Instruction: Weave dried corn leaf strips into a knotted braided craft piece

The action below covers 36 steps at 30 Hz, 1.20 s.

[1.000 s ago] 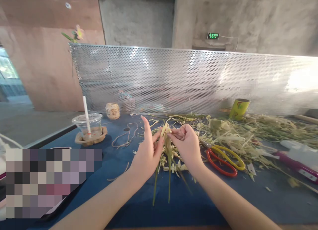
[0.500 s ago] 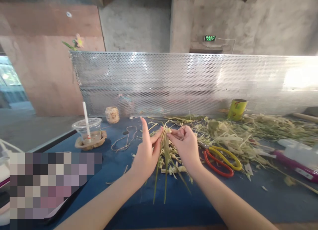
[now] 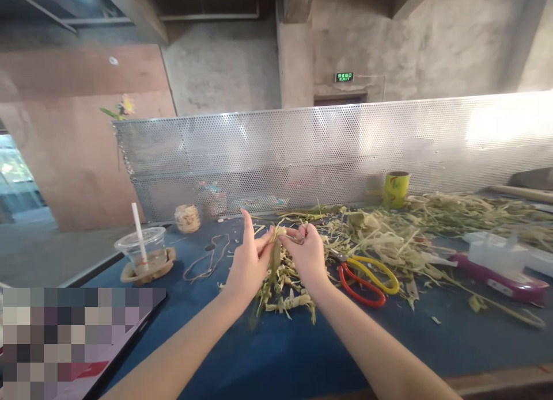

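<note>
Pinching leaf strips [image 3: 275, 259], left hand [image 3: 247, 266], thumb upright

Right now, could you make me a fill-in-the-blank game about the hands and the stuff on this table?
The left hand and right hand hold plant strips, with the ____ hand nearer the scissors.
The scissors have one yellow handle and one ____ handle.
A white ____ stands in the clear plastic cup.
In English, the glowing green sign on the wall says ____.

Missing words: right; red; straw; EXIT.
</note>
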### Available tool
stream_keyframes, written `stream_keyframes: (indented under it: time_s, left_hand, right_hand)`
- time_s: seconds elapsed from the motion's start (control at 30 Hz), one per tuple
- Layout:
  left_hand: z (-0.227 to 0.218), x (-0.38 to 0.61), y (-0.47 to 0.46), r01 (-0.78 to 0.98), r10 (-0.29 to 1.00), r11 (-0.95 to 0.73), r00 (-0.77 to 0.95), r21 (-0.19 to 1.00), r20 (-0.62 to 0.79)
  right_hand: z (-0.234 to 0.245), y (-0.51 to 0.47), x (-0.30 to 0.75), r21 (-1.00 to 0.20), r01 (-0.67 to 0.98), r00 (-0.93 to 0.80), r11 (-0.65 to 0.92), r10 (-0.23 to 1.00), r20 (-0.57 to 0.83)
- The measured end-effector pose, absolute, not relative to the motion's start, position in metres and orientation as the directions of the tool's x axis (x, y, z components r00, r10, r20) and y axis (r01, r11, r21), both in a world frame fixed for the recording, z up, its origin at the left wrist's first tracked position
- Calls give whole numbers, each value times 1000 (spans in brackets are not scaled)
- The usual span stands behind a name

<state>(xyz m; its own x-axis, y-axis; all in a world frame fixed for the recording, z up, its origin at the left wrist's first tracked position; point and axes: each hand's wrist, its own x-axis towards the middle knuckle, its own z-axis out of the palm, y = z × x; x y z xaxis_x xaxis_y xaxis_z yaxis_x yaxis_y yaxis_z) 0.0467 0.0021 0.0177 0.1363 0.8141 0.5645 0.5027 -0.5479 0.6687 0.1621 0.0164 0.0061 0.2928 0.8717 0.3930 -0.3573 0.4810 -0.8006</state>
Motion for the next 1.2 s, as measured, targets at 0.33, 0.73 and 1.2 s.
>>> stream_keyframes:
  time_s: [0.33, 0.73, 1.2]
  left_hand:
    - [7, 38, 1, 255, 878, -467, 15, 847, 479]
    - [-15, 43, -6, 386, 869, -434, -58, 814, 491]
    - [-9, 39, -6, 198, 819, -501, -207, 843, 535]
  right_hand:
    - [-2, 23, 158, -745, -623, 66, 238, 965, 253]
    - [-26, 28, 146, -870, -344, 181, 353, 934, 307]
    - [-12, 12, 142, -875, -121, 178, 469, 877, 446]
